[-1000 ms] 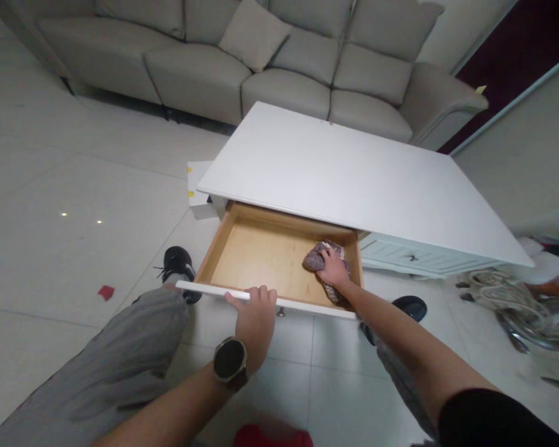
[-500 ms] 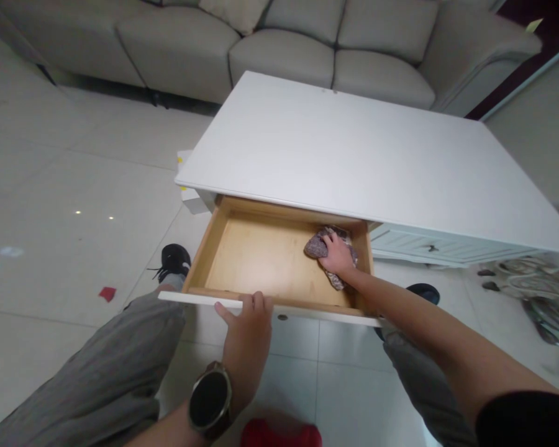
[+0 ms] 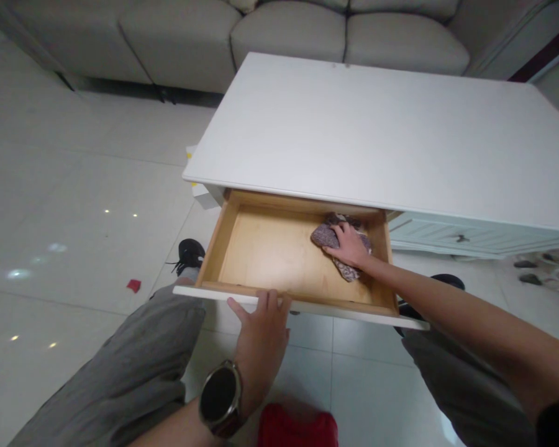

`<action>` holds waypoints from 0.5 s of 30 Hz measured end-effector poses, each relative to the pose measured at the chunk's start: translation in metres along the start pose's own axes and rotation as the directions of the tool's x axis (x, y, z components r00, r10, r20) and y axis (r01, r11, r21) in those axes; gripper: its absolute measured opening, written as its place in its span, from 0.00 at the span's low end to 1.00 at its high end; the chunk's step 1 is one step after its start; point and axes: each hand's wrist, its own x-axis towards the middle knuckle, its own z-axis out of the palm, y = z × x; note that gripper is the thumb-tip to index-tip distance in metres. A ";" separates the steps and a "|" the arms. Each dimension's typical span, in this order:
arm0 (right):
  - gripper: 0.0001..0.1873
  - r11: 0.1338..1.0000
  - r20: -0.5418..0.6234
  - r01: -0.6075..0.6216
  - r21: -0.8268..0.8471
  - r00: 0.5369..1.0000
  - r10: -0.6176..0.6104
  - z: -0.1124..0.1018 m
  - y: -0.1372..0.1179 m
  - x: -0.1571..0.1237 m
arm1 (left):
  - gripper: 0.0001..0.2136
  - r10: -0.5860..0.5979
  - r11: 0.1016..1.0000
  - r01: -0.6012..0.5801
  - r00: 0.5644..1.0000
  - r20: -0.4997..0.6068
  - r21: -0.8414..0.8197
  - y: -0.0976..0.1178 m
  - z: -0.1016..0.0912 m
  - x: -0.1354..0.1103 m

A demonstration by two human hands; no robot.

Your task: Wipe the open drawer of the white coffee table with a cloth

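Observation:
A wooden drawer (image 3: 265, 248) with a white front is pulled out of the white coffee table (image 3: 372, 136). My left hand (image 3: 262, 335), with a watch on its wrist, hooks its fingers over the top edge of the drawer front. Inside the drawer, toward its right side, my right hand (image 3: 351, 245) grips a bunched purple-grey cloth (image 3: 325, 236). Patterned fabric (image 3: 347, 269) shows beneath and around the hand. Whether this is one cloth or more I cannot tell.
A grey sofa (image 3: 289, 37) stands behind the table. Below me is a red object (image 3: 298, 427), and a small red scrap (image 3: 133, 285) lies on the tiled floor at left. A white box (image 3: 204, 196) sits by the table's left end. My legs straddle the drawer.
The view has tilted down and shifted left. My right hand and the cloth remain at the drawer's right side, with the cloth's folds slightly rearranged. My left hand stays on the drawer front.

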 end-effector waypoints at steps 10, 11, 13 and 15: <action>0.47 0.968 0.234 0.214 0.132 0.942 -0.240 -0.023 0.017 0.013 | 0.31 0.434 0.887 -0.460 0.861 -0.264 -0.040 0.023 0.048 -0.005; 0.46 0.972 0.223 0.215 0.093 0.947 -0.230 -0.022 0.013 0.013 | 0.31 0.431 0.890 -0.454 0.861 -0.270 -0.028 0.024 0.050 -0.004; 0.42 0.980 0.186 0.200 -0.009 0.963 -0.195 -0.020 0.000 0.014 | 0.31 0.424 0.897 -0.441 0.864 -0.271 -0.004 0.026 0.050 -0.004; 0.36 0.978 0.159 0.185 -0.100 0.973 -0.168 -0.017 -0.017 0.015 | 0.31 0.420 0.901 -0.433 0.866 -0.271 0.014 0.028 0.051 -0.004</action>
